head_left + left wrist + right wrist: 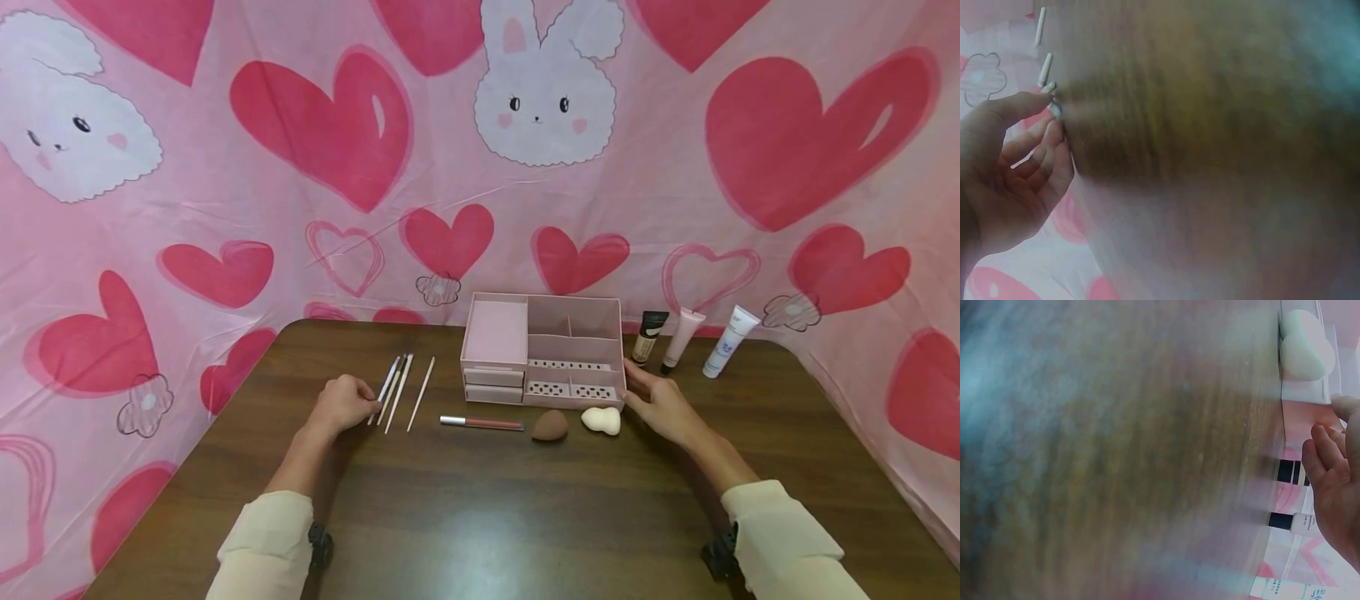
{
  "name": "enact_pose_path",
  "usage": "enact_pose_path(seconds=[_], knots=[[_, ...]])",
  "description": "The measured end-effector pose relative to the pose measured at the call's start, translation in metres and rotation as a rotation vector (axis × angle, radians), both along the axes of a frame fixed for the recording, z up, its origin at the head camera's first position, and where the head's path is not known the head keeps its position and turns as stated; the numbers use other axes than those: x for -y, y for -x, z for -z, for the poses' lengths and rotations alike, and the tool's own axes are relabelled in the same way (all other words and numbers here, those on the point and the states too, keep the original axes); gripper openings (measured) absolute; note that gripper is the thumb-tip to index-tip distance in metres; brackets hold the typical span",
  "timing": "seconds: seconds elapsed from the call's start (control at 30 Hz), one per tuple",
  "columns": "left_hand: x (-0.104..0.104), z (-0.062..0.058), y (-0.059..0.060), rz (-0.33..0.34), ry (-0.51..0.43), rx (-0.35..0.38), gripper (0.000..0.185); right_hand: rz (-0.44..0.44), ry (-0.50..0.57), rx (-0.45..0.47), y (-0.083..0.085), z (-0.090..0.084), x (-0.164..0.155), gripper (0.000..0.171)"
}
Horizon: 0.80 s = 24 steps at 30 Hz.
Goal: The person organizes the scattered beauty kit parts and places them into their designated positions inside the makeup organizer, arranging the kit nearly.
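Note:
My left hand [343, 404] is at the left of the table, its thumb and forefinger pinching the lower end of the leftmost slim makeup brush [392, 377]. In the left wrist view a pale brush end [1055, 109] shows between the fingertips. Several brushes lie side by side there, with one thin white stick [422, 393] a little apart. My right hand [663, 406] rests against the right side of a pink makeup organizer [497, 333], fingers extended along its wall and thumb at the front corner. A white makeup sponge [602, 420] sits just in front of that corner.
In front of the organizer lie a lip gloss tube [482, 423] and a brown sponge [550, 426]. Behind my right hand stand a black-capped tube [649, 336], a pink tube [682, 340] and a white tube [731, 341]. A heart-patterned cloth [450, 183] hangs behind the table.

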<state>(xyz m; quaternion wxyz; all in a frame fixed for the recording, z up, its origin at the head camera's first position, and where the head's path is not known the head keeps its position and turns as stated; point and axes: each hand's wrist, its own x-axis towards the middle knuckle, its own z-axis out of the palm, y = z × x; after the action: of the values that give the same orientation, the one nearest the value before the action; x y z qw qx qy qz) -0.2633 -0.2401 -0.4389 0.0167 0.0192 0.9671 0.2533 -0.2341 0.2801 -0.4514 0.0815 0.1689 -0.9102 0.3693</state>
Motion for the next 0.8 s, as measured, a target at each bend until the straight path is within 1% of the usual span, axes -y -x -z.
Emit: enact_pose_path(seconds=[0.13, 0.27, 0.4, 0.63, 0.8], knots=[[-0.0025, -0.0011, 0.0004, -0.003, 0.009, 0.004, 0.013, -0.003, -0.004, -0.02, 0.0, 0.0007, 0.0003, 0.058], [-0.0023, -0.0016, 0.0027, 0.002, 0.0, 0.02, 0.012, -0.001, -0.006, -0.041, -0.0004, 0.0007, 0.0011, 0.057], [-0.003, -0.0034, 0.0041, -0.007, -0.012, 0.046, 0.012, 0.007, -0.014, -0.049, -0.0011, -0.0003, 0.0017, 0.057], [-0.0084, -0.0063, 0.0034, -0.033, 0.029, 0.06, 0.017, 0.015, -0.029, -0.053, -0.0022, -0.0015, 0.0026, 0.056], [-0.01, -0.0067, 0.0022, -0.044, 0.038, 0.062, 0.019, 0.028, -0.053, -0.057, -0.002, 0.0001, 0.002, 0.056]])
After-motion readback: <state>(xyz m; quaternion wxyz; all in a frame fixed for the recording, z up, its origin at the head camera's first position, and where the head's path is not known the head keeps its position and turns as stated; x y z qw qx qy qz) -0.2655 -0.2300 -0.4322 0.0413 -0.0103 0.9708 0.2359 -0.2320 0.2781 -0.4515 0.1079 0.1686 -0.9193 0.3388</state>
